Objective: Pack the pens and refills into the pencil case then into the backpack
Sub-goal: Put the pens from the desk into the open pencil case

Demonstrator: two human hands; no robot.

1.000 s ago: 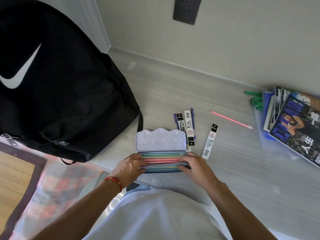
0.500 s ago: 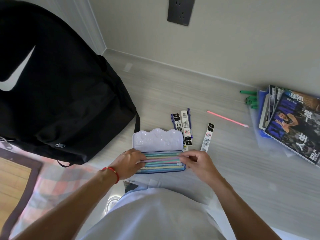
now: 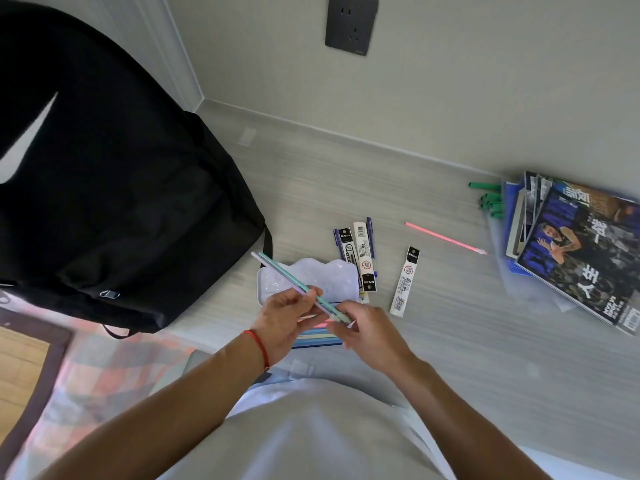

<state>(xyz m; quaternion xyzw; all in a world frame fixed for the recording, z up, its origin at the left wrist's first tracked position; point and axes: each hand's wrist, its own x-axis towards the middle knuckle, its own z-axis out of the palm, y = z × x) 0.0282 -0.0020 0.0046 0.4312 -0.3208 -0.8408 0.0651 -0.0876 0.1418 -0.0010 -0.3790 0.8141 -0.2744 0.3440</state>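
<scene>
Low in the centre of the frame, both hands raised over an open pencil case — a smooth, glossy lilac tin with a scalloped, cloud-shaped lid edge, lid laid back toward the wall, pastel pens lying side by side in the tray below, mostly hidden by the hands. Left hand, a thin red string at its wrist, pinched shut on a small bundle of slim pastel pens, mint and lilac, slanting up to the left across the lid. Right hand closed on the lower end of the same bundle, fingertips at the capped tips. Just right of the case, on the pale wood-grain desk, a cluster of flat refill packets in black-and-white printed sleeves, dark blue pens beneath them; one more refill packet lying apart, slightly tilted. Further right, a thin pink pen lying diagonally, alone. Filling the upper left, a black fabric backpack — soft, matte, with a white swoosh and a metal zip pull — standing near the case, not touching it. At the right edge, a fanned stack of glossy magazines, green pens poking out beside it. On the wall at top centre, a dark square power socket.
</scene>
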